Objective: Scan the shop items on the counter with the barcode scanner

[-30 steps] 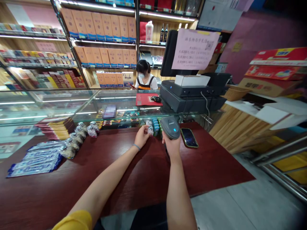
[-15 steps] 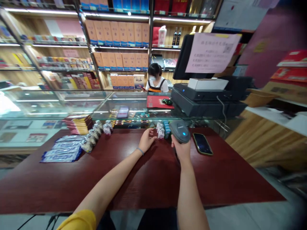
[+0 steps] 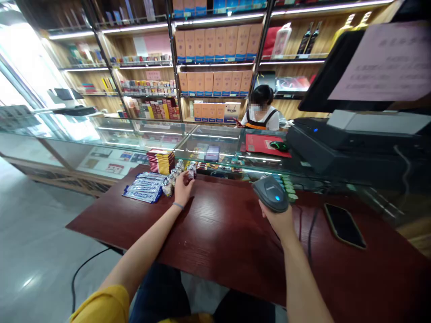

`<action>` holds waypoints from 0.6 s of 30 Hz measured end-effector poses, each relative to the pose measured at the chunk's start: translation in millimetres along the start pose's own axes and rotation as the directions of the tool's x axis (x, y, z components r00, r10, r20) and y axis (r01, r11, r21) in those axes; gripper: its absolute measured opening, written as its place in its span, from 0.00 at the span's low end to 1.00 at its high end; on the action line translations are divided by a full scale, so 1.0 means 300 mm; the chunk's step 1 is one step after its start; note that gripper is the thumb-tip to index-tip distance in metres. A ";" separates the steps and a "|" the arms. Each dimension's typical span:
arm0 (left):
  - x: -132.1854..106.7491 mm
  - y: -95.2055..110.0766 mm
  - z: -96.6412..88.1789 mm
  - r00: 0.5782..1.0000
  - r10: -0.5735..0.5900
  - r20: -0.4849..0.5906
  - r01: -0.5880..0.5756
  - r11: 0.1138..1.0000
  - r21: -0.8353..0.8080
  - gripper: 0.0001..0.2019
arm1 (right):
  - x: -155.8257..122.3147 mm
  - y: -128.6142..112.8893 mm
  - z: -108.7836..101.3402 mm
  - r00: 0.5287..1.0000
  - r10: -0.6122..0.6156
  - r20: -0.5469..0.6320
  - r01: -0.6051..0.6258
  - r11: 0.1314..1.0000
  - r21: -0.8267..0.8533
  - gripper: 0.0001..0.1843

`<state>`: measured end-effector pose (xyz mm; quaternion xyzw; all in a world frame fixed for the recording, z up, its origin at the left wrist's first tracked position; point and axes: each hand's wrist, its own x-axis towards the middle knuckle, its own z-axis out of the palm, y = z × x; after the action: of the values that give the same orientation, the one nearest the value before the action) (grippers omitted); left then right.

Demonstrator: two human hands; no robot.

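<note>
My left hand reaches to the far left part of the dark red table, its fingers curled at a small silver-capped bottle with a purplish body. Just left of it stands a row of similar small bottles with pale contents. A grey barcode scanner with a blue light is gripped in my right hand. Beyond the scanner, a row of small green items is partly hidden.
Blue-white sachets and a stack of red-yellow packs lie at left. A phone lies at right, beside the scanner cable. Behind the table is a glass counter with a monitor; a person sits beyond it.
My left hand has moved left, away from the small bottles near the scanner to those by the sachets. My right hand still holds the scanner. The view has swung left.
</note>
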<state>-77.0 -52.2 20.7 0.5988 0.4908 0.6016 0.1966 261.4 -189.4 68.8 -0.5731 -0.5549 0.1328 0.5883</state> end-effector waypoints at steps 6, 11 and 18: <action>0.039 -0.056 0.003 0.997 0.062 0.049 -0.068 0.990 0.126 0.36 | -0.028 0.011 0.098 0.988 -0.053 0.147 0.070 0.991 -0.110 0.29; 0.065 -0.093 0.043 0.992 -0.004 0.127 -0.009 0.995 0.095 0.46 | -0.059 -0.032 0.143 0.968 -0.011 0.250 0.086 0.953 -0.291 0.29; 0.061 -0.124 0.052 0.984 0.075 0.163 -0.092 0.991 0.101 0.33 | -0.074 -0.080 0.146 0.946 -0.001 0.325 0.123 0.927 -0.355 0.21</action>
<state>-79.5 -15.1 -3.5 0.6746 0.4799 0.5323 0.1769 206.9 -191.2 65.6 -0.6266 -0.6756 0.0976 0.3761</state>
